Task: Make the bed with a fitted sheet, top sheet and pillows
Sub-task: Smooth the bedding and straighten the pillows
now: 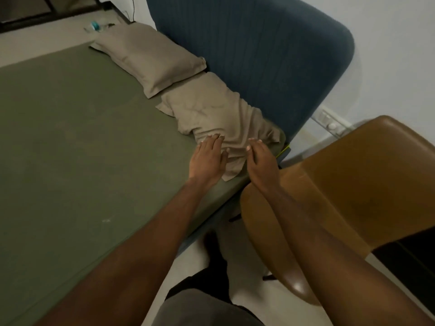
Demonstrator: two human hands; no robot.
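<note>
head cam | wide, fwd + down; close over bed corner | single view

Small teal object beyond the far pillow — blurred, perhaps a bottle.

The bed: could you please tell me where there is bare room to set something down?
Bare: the wide green sheet left of both pillows. Crowded: along the headboard, where the far pillow and near pillow lie, with the left hand and right hand at the near one.

Two tan pillows — green sheet taut.
</note>
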